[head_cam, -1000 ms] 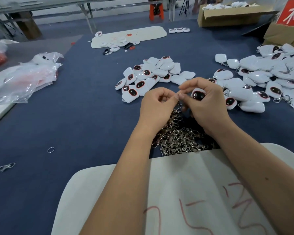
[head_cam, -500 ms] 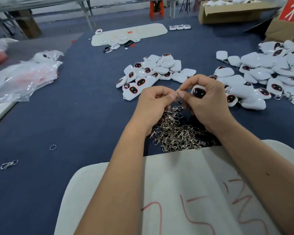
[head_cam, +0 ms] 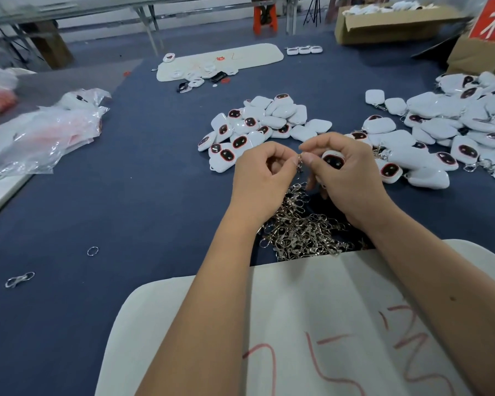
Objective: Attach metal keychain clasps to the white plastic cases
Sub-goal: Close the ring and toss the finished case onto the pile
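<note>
Head view, left hand [head_cam: 265, 178] and right hand [head_cam: 346, 172] fingertips pinching one metal clasp [head_cam: 299, 162] between them, white case [head_cam: 332, 159] curled inside right fingers, clasp heap [head_cam: 300, 230] just near of hands

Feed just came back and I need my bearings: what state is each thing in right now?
left hand: pinches clasp ring.
right hand: holds a white case, fingers on the ring.
clasp: between both hands, dangling.
white case: in the right hand, dark face showing.
clasp pile: loose, tangled on the cloth.
centre case pile: heaped, no clasps visible.
right case pile: heaped, some with clasps.
cardboard box: open.
</note>
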### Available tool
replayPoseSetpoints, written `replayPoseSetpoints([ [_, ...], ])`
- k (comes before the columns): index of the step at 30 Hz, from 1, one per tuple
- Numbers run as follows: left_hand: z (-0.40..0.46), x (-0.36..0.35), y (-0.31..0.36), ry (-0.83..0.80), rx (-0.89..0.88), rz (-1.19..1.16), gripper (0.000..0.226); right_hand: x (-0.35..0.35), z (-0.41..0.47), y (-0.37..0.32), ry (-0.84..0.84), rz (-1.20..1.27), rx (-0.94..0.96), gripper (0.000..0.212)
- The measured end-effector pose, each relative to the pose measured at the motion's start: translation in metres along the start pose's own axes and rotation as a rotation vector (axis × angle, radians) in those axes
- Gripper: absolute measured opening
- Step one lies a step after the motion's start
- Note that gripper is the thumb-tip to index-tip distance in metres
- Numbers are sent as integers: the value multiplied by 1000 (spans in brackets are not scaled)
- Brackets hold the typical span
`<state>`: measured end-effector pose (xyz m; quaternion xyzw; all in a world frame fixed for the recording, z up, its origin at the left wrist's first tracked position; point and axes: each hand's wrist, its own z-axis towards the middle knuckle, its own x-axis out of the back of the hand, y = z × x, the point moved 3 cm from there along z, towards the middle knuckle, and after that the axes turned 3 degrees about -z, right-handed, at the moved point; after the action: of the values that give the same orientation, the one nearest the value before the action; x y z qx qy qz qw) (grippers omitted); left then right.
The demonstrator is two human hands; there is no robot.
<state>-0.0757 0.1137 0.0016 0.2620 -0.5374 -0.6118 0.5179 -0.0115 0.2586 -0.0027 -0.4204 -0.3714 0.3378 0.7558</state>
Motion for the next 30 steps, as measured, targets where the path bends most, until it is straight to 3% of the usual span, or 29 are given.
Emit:
replayPoseSetpoints([
  [5, 0, 3, 0, 26, -39, 0, 7, -4, 0, -2, -114, -36, -51, 18],
  [10, -1, 1, 0, 15, -63, 23, 9, 1, -1, -4, -74, -25, -63, 13],
  [17, -2, 1, -2, -1, -188, 241, 14, 0, -3, -6, -41, -178, 20, 13],
  [30, -6, 2, 0, -18, -203, 342, 11, -3, -4, -11, -23, -363, 158, 13],
])
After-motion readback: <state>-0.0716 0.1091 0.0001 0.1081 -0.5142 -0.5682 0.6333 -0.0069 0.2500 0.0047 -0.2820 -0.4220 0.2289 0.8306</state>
